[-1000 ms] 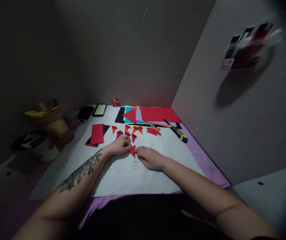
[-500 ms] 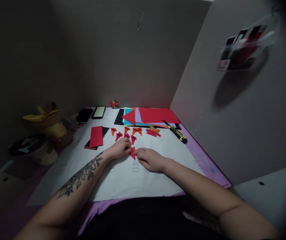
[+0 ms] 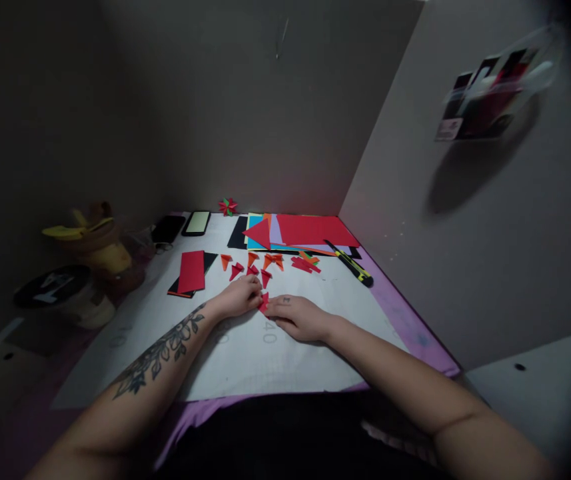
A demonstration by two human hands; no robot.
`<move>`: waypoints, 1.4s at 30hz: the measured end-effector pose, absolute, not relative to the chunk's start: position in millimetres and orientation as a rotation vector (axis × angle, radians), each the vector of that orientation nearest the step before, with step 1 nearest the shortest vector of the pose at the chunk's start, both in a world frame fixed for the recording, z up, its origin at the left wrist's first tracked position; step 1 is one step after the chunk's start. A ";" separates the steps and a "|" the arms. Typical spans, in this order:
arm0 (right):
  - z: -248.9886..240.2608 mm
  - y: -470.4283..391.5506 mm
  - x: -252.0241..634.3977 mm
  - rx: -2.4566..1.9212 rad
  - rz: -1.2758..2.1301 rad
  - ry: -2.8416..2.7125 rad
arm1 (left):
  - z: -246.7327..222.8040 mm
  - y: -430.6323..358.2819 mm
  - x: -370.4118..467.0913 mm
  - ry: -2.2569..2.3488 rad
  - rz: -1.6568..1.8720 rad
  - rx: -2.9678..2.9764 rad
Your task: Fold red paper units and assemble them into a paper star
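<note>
A small piece of red paper (image 3: 264, 303) lies low over the white mat (image 3: 245, 367), between my two hands. My left hand (image 3: 242, 295) has its fingers closed on the paper's left side. From the right, my right hand (image 3: 298, 316) pinches the same piece, and its fingers cover part of it. Just beyond my fingers sit several folded red paper pieces (image 3: 266, 277), with folded orange paper pieces (image 3: 226, 261) behind them.
Left of the pieces lie red and black paper rectangles (image 3: 192, 271). Coloured sheets (image 3: 315, 231) are stacked at the back. A yellow-black utility knife (image 3: 355, 268) rests at right. Two phones (image 3: 196, 223) and a folded paper star (image 3: 228, 207) are at back left.
My right fingers have shifted slightly left over the red paper, so less of its lower point shows. My left hand stays about where it was.
</note>
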State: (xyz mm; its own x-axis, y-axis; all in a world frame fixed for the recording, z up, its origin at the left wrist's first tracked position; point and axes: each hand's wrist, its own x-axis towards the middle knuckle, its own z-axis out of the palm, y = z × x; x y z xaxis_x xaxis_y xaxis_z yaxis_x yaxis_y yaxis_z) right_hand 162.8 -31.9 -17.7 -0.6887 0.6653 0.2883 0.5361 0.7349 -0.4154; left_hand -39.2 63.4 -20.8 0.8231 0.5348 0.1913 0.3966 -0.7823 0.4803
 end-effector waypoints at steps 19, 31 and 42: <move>-16.8 -34.7 157.9 -0.976 0.285 -2.579 | -24.0 55.2 -50.0 1.033 0.523 2.513; -16.9 -36.3 156.0 -1.027 0.286 -2.574 | -22.5 38.6 -47.6 1.464 0.482 2.365; -19.4 -36.6 157.4 -0.996 0.288 -2.543 | -25.3 48.6 -53.0 1.407 0.521 2.374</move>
State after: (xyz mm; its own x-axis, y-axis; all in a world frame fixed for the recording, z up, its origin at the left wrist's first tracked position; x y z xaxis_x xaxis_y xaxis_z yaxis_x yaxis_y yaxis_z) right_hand 157.4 -36.6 -19.4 -0.6699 0.6861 0.2835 0.6053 0.7259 -0.3265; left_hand -53.0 48.6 -25.3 0.4449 0.8844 0.1412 0.7633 -0.4569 0.4568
